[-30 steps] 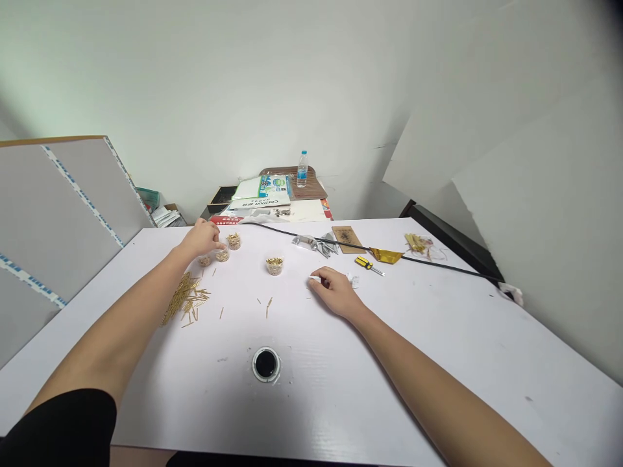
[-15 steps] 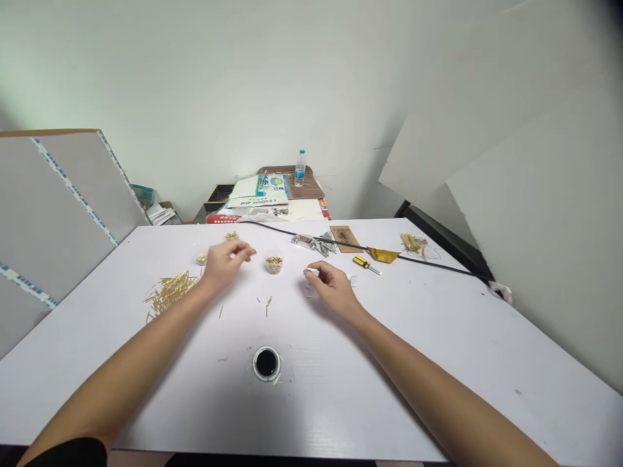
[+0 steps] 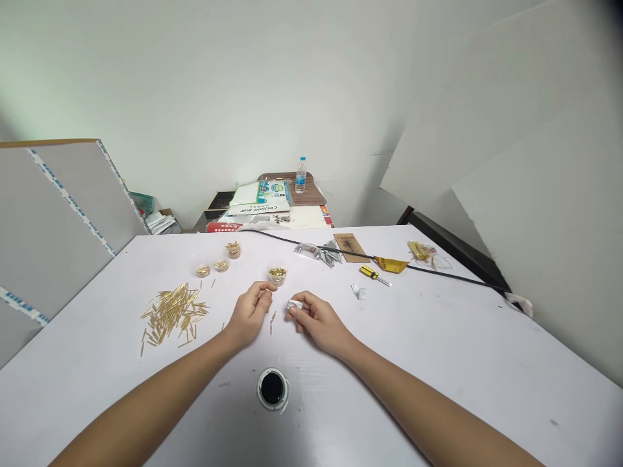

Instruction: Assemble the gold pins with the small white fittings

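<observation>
My right hand [image 3: 318,321] pinches a small white piece of paper or tissue [image 3: 294,303] between thumb and fingers. To its left, my left hand [image 3: 250,312] is closed, thumb against curled fingers; anything in it is too small to make out. The two hands are close together, not touching. Between them lie a few thin gold pins [image 3: 272,324] on the white table. Just beyond stands a clear cup [image 3: 277,277] of small gold parts. Nearer to me is a round pot of black liquid [image 3: 272,388].
A heap of gold pins [image 3: 172,314] lies at left, with small clear cups [image 3: 222,265] behind it. A yellow-black screwdriver [image 3: 374,275], a crumpled white scrap [image 3: 359,292] and a black cable [image 3: 448,275] lie at right. A water bottle [image 3: 300,176] stands at the back.
My left hand has moved right and nearer to me, away from the small cups. My right hand has come left and nearer with the white piece. The view has shifted slightly.
</observation>
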Action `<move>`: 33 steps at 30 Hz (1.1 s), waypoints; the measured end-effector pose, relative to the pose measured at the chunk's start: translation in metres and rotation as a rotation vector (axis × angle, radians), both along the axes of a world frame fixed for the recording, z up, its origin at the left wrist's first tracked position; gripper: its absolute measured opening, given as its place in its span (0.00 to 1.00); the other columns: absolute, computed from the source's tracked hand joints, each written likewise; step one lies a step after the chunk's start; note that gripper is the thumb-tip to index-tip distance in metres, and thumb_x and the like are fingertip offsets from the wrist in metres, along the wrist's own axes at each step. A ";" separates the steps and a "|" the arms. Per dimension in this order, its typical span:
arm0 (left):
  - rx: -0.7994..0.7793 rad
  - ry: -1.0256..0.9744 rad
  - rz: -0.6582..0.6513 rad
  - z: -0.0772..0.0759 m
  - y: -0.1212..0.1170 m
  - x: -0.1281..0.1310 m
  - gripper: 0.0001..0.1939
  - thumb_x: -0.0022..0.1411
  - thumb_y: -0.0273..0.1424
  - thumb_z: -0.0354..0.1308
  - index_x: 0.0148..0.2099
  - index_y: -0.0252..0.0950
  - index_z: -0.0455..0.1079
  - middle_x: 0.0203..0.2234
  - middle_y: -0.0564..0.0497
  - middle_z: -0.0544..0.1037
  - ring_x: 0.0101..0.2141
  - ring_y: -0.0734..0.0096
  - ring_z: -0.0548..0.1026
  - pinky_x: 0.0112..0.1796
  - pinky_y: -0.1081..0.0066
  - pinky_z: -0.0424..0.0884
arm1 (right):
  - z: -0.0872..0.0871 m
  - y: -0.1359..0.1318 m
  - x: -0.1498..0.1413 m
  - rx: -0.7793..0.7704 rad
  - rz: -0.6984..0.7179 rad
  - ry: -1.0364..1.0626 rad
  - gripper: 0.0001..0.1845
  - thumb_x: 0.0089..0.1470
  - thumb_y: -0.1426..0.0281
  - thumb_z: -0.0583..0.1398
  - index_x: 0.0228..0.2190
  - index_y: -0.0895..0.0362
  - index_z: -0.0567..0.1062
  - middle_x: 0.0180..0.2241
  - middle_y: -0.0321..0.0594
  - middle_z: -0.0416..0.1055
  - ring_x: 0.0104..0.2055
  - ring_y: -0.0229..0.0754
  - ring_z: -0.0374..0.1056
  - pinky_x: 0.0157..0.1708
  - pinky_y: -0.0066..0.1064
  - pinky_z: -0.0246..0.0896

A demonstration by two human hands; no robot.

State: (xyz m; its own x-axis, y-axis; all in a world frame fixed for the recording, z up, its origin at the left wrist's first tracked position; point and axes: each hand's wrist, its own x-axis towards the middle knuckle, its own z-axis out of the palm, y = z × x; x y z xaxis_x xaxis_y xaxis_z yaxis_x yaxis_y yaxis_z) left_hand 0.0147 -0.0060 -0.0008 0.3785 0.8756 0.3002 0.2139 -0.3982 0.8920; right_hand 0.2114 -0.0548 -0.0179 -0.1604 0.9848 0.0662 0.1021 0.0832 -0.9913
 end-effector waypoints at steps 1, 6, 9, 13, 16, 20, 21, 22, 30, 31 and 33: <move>0.003 0.004 -0.017 0.000 -0.002 0.000 0.15 0.72 0.40 0.48 0.49 0.35 0.68 0.22 0.57 0.66 0.23 0.76 0.63 0.28 0.74 0.62 | 0.000 0.000 0.000 0.000 0.014 -0.001 0.18 0.60 0.55 0.60 0.43 0.56 0.69 0.34 0.42 0.79 0.25 0.37 0.67 0.26 0.31 0.59; 0.011 0.025 -0.136 0.002 -0.006 0.005 0.13 0.72 0.38 0.49 0.48 0.35 0.67 0.30 0.52 0.71 0.29 0.72 0.68 0.33 0.71 0.67 | -0.004 -0.002 0.001 0.020 0.041 -0.004 0.19 0.61 0.53 0.60 0.44 0.54 0.68 0.37 0.43 0.80 0.31 0.42 0.75 0.36 0.36 0.67; 0.119 0.076 -0.139 0.004 -0.005 0.005 0.13 0.72 0.35 0.50 0.50 0.36 0.73 0.38 0.46 0.76 0.39 0.67 0.74 0.42 0.66 0.70 | -0.008 -0.001 0.002 0.034 0.042 0.009 0.19 0.63 0.53 0.58 0.45 0.54 0.67 0.39 0.44 0.80 0.33 0.43 0.77 0.39 0.38 0.67; 0.191 0.082 -0.110 0.006 -0.003 0.005 0.14 0.71 0.33 0.52 0.50 0.37 0.77 0.42 0.45 0.79 0.45 0.65 0.76 0.47 0.65 0.71 | -0.009 0.000 0.001 0.042 0.033 0.019 0.20 0.64 0.51 0.56 0.45 0.53 0.66 0.40 0.45 0.80 0.32 0.43 0.77 0.36 0.37 0.66; 0.104 0.041 -0.078 0.004 -0.004 0.007 0.10 0.68 0.33 0.57 0.45 0.36 0.78 0.38 0.46 0.81 0.41 0.65 0.79 0.45 0.66 0.74 | -0.006 -0.001 0.001 0.045 0.029 0.034 0.21 0.63 0.50 0.57 0.44 0.53 0.66 0.41 0.45 0.79 0.34 0.44 0.78 0.37 0.37 0.67; -0.067 -0.036 -0.111 0.004 -0.008 0.009 0.10 0.66 0.34 0.58 0.44 0.34 0.77 0.33 0.47 0.83 0.36 0.65 0.81 0.41 0.67 0.76 | 0.000 -0.004 0.000 0.049 0.018 0.043 0.22 0.61 0.49 0.58 0.43 0.54 0.66 0.41 0.47 0.79 0.37 0.46 0.78 0.37 0.37 0.66; -0.066 -0.035 -0.110 0.005 -0.009 0.010 0.10 0.65 0.34 0.59 0.43 0.34 0.77 0.34 0.47 0.83 0.36 0.65 0.81 0.41 0.67 0.76 | 0.001 -0.005 0.000 0.045 0.009 0.033 0.22 0.61 0.48 0.58 0.43 0.54 0.66 0.40 0.46 0.79 0.36 0.46 0.78 0.35 0.35 0.66; -0.046 -0.025 -0.103 0.006 -0.010 0.011 0.09 0.64 0.34 0.60 0.42 0.35 0.78 0.34 0.46 0.83 0.37 0.65 0.81 0.41 0.67 0.76 | 0.001 -0.005 0.000 0.039 0.001 0.019 0.23 0.61 0.48 0.58 0.43 0.54 0.66 0.38 0.45 0.79 0.35 0.46 0.78 0.33 0.34 0.64; 0.004 -0.016 -0.047 0.002 -0.009 0.011 0.11 0.63 0.37 0.63 0.41 0.36 0.80 0.36 0.45 0.82 0.37 0.65 0.78 0.39 0.68 0.74 | -0.001 -0.004 0.000 0.060 0.021 0.035 0.22 0.62 0.47 0.57 0.42 0.54 0.67 0.33 0.41 0.79 0.32 0.43 0.75 0.28 0.30 0.58; -0.001 -0.019 -0.048 0.001 -0.009 0.011 0.11 0.63 0.37 0.64 0.41 0.35 0.80 0.36 0.45 0.82 0.37 0.65 0.78 0.40 0.68 0.74 | -0.001 -0.003 0.000 0.063 0.024 0.037 0.22 0.62 0.48 0.57 0.42 0.54 0.67 0.33 0.41 0.79 0.32 0.42 0.74 0.28 0.29 0.58; 0.012 -0.008 -0.052 0.000 -0.009 0.011 0.10 0.62 0.37 0.64 0.40 0.35 0.80 0.37 0.45 0.82 0.38 0.65 0.78 0.40 0.68 0.74 | -0.001 -0.003 0.001 0.071 0.022 0.026 0.21 0.63 0.49 0.57 0.42 0.54 0.67 0.31 0.40 0.79 0.30 0.41 0.72 0.26 0.29 0.56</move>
